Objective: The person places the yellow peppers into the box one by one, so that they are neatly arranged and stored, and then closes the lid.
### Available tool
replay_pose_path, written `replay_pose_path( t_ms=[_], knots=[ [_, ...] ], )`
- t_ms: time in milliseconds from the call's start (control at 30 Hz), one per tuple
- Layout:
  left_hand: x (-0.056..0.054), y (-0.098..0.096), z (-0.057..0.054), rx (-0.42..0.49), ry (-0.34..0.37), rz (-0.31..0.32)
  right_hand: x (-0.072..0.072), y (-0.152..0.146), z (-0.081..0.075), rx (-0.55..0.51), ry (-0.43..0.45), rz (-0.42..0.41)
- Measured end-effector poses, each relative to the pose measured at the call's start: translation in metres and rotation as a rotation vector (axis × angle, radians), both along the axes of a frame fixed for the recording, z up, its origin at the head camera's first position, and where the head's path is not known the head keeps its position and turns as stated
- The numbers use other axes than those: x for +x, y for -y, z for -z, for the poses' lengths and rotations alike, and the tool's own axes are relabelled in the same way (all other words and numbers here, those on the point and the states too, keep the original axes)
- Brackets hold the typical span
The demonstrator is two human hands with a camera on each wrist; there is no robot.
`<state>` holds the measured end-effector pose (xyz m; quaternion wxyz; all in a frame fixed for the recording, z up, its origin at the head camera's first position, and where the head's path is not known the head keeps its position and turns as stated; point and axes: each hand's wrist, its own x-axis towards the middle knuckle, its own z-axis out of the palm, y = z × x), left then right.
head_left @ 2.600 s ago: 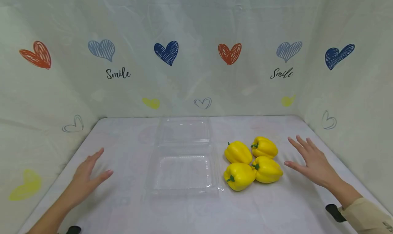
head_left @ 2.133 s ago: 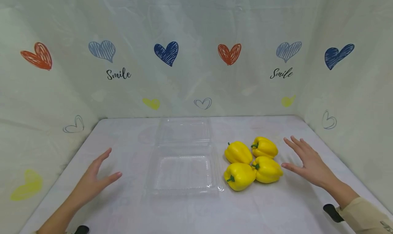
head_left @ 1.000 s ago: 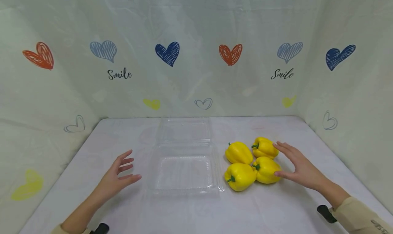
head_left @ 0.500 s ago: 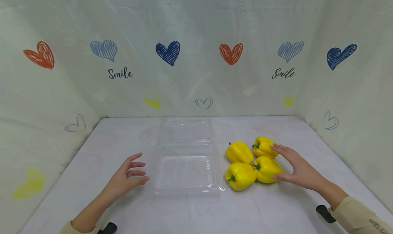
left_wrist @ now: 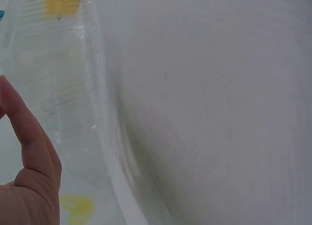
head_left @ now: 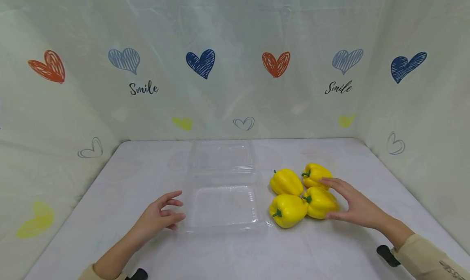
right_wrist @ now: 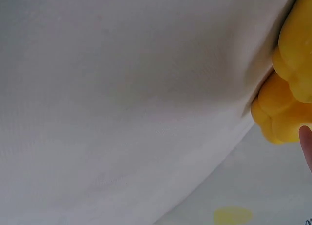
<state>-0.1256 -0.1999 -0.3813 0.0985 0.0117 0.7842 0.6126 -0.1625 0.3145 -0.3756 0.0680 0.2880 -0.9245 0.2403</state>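
Observation:
A clear plastic clamshell container (head_left: 225, 208) lies on the table with its lid (head_left: 222, 155) folded back toward the far edge. My left hand (head_left: 156, 216) is at its left rim, fingers loosely bent and thumb apart from the index finger. To the right of the container sit several yellow bell peppers in a cluster. Around the front right bell pepper (head_left: 318, 204) my right hand (head_left: 361, 206) is spread, thumb at its near side and fingertips at its far side. Those fingers also overlap the back right bell pepper (head_left: 315, 174). One fingertip (right_wrist: 305, 137) shows against yellow in the right wrist view.
Two more bell peppers, a front left one (head_left: 287, 211) and a back left one (head_left: 286, 182), sit between the container and the right hand's pepper. A white cloth covers the table (head_left: 235, 255). Pale curtains (head_left: 235, 35) printed with hearts enclose its back and sides.
My left hand has moved right and nearer to the container's left rim. The container has shifted slightly right. My right hand has moved left from beside the peppers to around the front right one.

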Motion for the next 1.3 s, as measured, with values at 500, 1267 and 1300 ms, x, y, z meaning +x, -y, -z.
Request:
replay_pose_path(
  t_ms=[500,1267,1300],
  knots=[
    [0.000,-0.002,0.001,0.010,0.003,0.014,-0.007,0.004,0.003,0.040,-0.015,-0.068],
    [-0.002,-0.001,0.003,0.001,0.022,0.003,-0.011,0.006,-0.005,0.061,-0.012,-0.057],
    [-0.002,-0.001,0.002,0.001,0.023,0.002,-0.011,0.006,-0.007,0.064,-0.012,-0.055]
  ],
)
